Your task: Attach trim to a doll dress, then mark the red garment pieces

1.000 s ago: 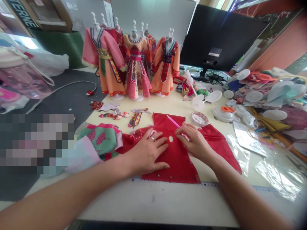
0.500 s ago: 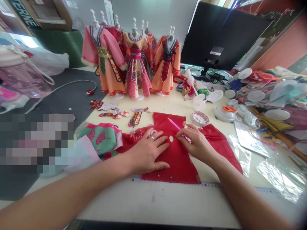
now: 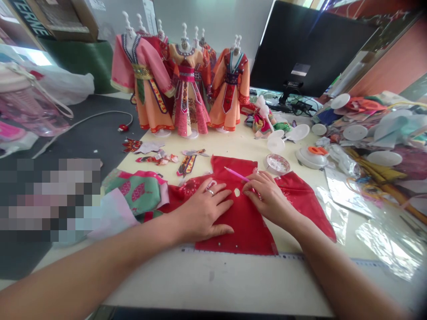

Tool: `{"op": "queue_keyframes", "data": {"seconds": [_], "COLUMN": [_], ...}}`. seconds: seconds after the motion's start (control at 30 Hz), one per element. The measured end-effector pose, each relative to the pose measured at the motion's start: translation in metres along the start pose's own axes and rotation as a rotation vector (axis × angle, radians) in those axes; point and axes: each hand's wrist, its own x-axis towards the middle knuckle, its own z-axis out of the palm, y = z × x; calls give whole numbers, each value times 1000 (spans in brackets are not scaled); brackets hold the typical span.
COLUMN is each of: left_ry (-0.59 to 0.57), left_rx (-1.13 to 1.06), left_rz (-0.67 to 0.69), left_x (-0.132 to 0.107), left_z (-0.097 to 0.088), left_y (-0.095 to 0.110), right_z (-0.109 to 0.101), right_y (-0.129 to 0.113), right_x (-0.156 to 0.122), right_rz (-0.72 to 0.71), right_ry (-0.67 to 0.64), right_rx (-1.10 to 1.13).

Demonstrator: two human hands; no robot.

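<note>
Cluttered with doll dresses, a worktable bears red cloth: the left hand presses it flat, fingers spread, while the right hand pinches a pink pen against it.

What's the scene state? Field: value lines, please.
left hand: flat, palm down on red fabric
right hand: pinching pink pen, held over the fabric
red fabric: spread on table, small pale spot between hands
nearby: round dish behind right hand; green patterned cloth left
back: dressed doll stands, dark monitor
</note>
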Motion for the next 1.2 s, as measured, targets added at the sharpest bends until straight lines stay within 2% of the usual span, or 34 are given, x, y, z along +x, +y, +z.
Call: {"op": "queue_keyframes", "data": {"seconds": [0.33,0.7,0.83,1.0,1.2], "left_ry": [38,104,182,320,218], "left_rx": [5,44,47,52,73], "left_rz": [29,10,42,23,194], "left_x": [-2,-1,-2,-7,-7], "left_z": [3,3,-1,-5,-5], "left_y": [-2,-6,-3,14,24], "right_z": [8,3,0,-5,-7], "right_y": [2,4,-1,-19,-25], "right_x": [1,1,2,1,0], "right_rz": [3,21,35,-19,-52], "right_ry": [57,34,72,110,153], "right_rx": [51,38,111,310,287]}}
